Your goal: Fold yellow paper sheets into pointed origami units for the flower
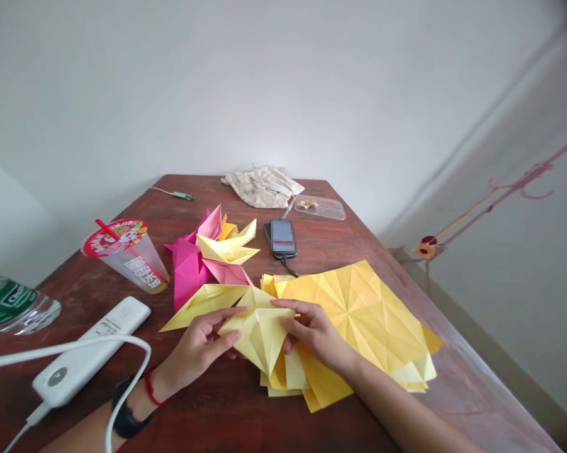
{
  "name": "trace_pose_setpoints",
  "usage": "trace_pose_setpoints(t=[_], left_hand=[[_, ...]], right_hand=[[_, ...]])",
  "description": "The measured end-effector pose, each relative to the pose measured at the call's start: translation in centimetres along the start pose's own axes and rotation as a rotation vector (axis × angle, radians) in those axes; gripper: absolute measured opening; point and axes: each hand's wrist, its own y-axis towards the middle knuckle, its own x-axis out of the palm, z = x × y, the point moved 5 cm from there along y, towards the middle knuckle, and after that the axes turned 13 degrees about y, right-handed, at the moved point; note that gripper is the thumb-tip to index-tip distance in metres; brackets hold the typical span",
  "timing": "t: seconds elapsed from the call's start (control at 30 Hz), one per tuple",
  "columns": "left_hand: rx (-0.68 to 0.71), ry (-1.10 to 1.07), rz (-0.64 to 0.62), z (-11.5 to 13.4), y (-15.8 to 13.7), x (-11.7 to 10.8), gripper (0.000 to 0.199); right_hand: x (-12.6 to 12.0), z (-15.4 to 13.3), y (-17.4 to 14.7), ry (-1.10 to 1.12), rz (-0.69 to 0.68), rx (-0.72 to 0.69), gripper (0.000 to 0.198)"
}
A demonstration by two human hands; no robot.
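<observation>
Between my two hands is a pale yellow sheet of origami paper (259, 327), partly folded, with creases meeting near its middle. My left hand (202, 346) pinches its left side, thumb on top and fingers partly beneath. At its right side my right hand (314, 330) grips the edge between thumb and fingers. Under and beside my right hand lies a stack of creased yellow papers (359, 314). Just beyond my left hand rests a pale yellow folded piece (202, 302), near a pile of pink, magenta and yellow origami pieces (189, 270).
At the left stand a plastic cup (136, 258) with a red straw, a water bottle (14, 305) and a white power bank (94, 349) with a cable. A phone (283, 238), crumpled cloth (264, 187) and plastic tray (328, 209) lie farther back on the wooden table (136, 214).
</observation>
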Motion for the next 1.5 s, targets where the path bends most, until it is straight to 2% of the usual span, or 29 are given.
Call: trace_pose_setpoints(t=[0.13, 0.23, 0.33, 0.47, 0.7, 0.8, 0.93, 1.0, 1.1, 1.2, 1.3, 1.5], left_hand=[[0.064, 0.199, 0.021, 1.3, 0.3, 0.4, 0.034], [0.095, 0.259, 0.037, 1.5, 0.9, 0.5, 0.036], [0.132, 0.313, 0.058, 1.5, 1.4, 0.6, 0.036], [0.108, 0.358, 0.080, 0.7, 1.1, 0.2, 0.031], [0.119, 0.247, 0.047, -0.3, 0.5, -0.3, 0.025], [0.135, 0.169, 0.021, -0.1, 0.3, -0.1, 0.023], [0.093, 0.022, -0.063, -0.4, 0.0, 0.2, 0.034], [0.093, -0.026, -0.062, -0.5, -0.2, 0.0, 0.033], [0.091, -0.052, -0.060, -0.9, -0.5, -0.2, 0.031], [0.119, -0.097, -0.110, -0.9, -0.7, -0.2, 0.034], [0.161, -0.132, -0.132, -0.4, -0.8, -0.1, 0.036], [0.046, 0.136, 0.014, -0.2, -0.3, 0.1, 0.038]], right_hand=[[0.8, 0.1, -0.1, 0.016, -0.060, -0.001, 0.044], [1.2, 0.1, -0.2, -0.019, -0.071, -0.007, 0.039], [1.1, 0.2, -0.2, -0.032, -0.084, -0.011, 0.034], [1.1, 0.7, -0.1, -0.023, -0.129, 0.000, 0.031], [1.6, 1.4, -0.1, 0.109, -0.174, 0.096, 0.036], [1.4, 1.2, 0.0, 0.126, -0.182, 0.113, 0.030], [1.0, 0.7, 0.0, 0.120, -0.196, 0.120, 0.020], [0.9, 0.4, -0.1, 0.111, -0.201, 0.124, 0.019], [1.1, -0.2, -0.3, 0.089, -0.213, 0.084, 0.027], [1.3, -0.7, -0.5, 0.019, -0.184, 0.027, 0.037], [1.4, -0.5, -0.3, -0.094, -0.152, 0.021, 0.036], [1.2, -0.3, -0.3, -0.266, -0.053, -0.132, 0.043]])
